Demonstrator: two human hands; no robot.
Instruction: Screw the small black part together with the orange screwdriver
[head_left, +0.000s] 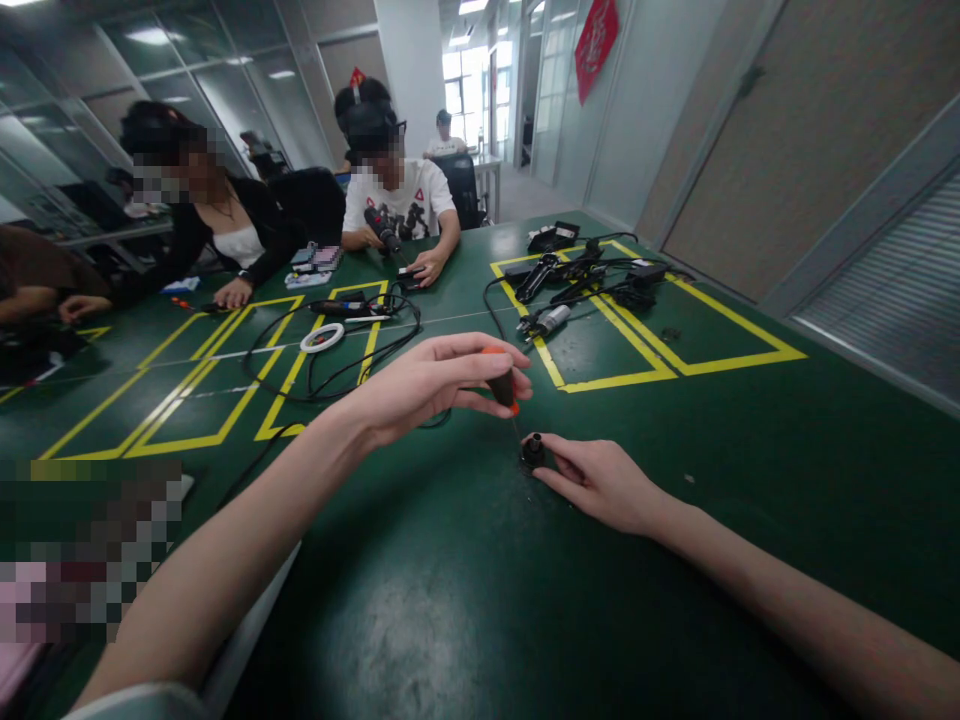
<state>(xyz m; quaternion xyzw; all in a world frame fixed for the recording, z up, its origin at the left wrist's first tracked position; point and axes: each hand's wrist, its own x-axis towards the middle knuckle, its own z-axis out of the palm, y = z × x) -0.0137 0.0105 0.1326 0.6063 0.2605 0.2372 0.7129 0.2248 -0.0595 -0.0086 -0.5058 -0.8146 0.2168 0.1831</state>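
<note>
My left hand [442, 385] is closed around the black and orange handle of a screwdriver [502, 388], whose thin shaft points down. The shaft's lower end reaches a small black round part [533, 452] with a short stub on top; whether the tip sits in a screw is too small to tell. Fingers and thumb of my right hand [596, 480] pinch that black part from the right and keep it against the green table [675, 620]. Some dark specks lie on the table just below it.
Black cables and dark tool-like parts [577, 275] lie at the far right inside yellow tape outlines [622, 382]. A looped black cable [251, 365] and a white ring [322, 338] lie left of centre. Across the table, a person in a white shirt [427, 190] holds a power drill [382, 230].
</note>
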